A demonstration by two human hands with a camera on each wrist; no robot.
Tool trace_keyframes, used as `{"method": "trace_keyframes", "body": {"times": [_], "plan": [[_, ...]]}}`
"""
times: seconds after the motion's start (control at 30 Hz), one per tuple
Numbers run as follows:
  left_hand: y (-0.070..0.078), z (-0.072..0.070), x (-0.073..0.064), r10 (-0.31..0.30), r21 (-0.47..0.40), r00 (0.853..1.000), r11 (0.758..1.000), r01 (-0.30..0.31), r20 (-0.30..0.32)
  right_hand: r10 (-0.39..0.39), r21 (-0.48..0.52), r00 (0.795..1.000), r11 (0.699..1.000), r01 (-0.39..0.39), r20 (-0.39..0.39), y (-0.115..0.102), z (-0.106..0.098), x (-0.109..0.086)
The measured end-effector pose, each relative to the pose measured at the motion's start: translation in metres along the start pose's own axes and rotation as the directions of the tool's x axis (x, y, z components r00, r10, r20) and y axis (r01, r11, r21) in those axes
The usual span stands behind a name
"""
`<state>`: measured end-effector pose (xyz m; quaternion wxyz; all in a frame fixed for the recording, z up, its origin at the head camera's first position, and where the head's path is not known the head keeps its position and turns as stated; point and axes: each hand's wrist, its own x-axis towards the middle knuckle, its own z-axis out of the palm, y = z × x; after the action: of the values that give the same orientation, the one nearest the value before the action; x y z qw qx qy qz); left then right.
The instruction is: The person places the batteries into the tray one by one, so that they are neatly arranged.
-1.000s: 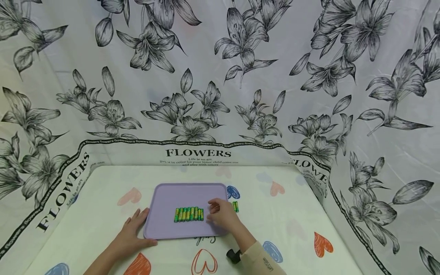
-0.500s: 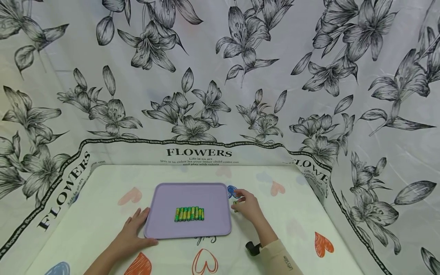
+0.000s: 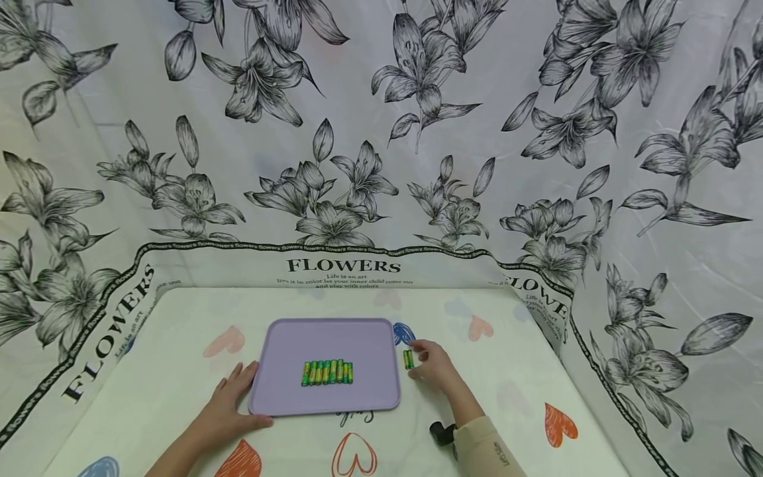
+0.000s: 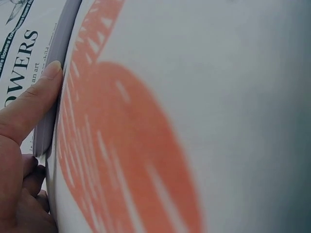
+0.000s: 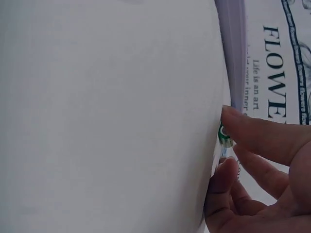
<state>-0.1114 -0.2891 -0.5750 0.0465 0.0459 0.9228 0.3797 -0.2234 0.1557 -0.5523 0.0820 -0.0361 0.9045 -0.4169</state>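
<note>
A lilac tray lies on the patterned cloth. Green-and-yellow batteries stand in a side-by-side row on it, several in all. My left hand rests at the tray's left edge, thumb along the near rim and fingers along the side. Just right of the tray lie two more batteries. My right hand reaches round them with thumb and fingers apart. In the right wrist view, one battery end shows between the thumb and the curved fingers, with a gap below it.
A white cloth printed with hearts and scribbles covers the table. Flower-printed curtain closes in the back and both sides. A black device sits at my right wrist beside the beige sleeve.
My right hand has moved right, from over the tray beside the row to the two batteries outside it. The left hand and the row have stayed put.
</note>
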Motion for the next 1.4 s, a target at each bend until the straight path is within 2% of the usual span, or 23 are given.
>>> {"method": "trace_keyframes", "body": {"times": [0.3,0.5,0.67,0.9,1.0,1.27,1.4], "plan": [[0.004,-0.002,-0.002,-0.005,0.021,1.000,1.000,0.005,0.001,-0.015,-0.068,1.000,0.998,0.016,0.009,0.002,0.001,-0.001],[0.001,-0.001,0.000,0.017,0.014,1.000,1.000,-0.017,-0.014,0.015,-0.069,1.000,0.998,-0.015,-0.003,0.003,0.000,0.000],[0.000,-0.001,0.000,0.002,0.010,1.000,1.000,-0.002,-0.009,0.029,0.024,0.999,0.999,-0.029,-0.037,-0.001,-0.001,-0.001],[0.001,-0.001,-0.001,0.001,-0.013,1.000,1.000,-0.001,-0.006,-0.024,0.186,0.998,0.982,0.035,-0.064,-0.011,-0.004,-0.004],[0.001,-0.001,-0.002,0.004,-0.015,1.000,1.000,-0.004,-0.009,-0.054,0.199,0.997,0.978,0.064,-0.056,-0.018,-0.004,-0.005],[0.004,-0.002,-0.003,0.049,-0.038,0.998,0.998,-0.050,-0.029,-0.067,0.274,0.998,0.959,0.068,-0.012,-0.043,0.003,-0.010],[0.004,-0.002,-0.002,0.038,-0.032,0.999,0.999,-0.039,-0.022,-0.090,0.276,0.996,0.957,0.086,-0.001,-0.051,0.014,-0.009]]}}
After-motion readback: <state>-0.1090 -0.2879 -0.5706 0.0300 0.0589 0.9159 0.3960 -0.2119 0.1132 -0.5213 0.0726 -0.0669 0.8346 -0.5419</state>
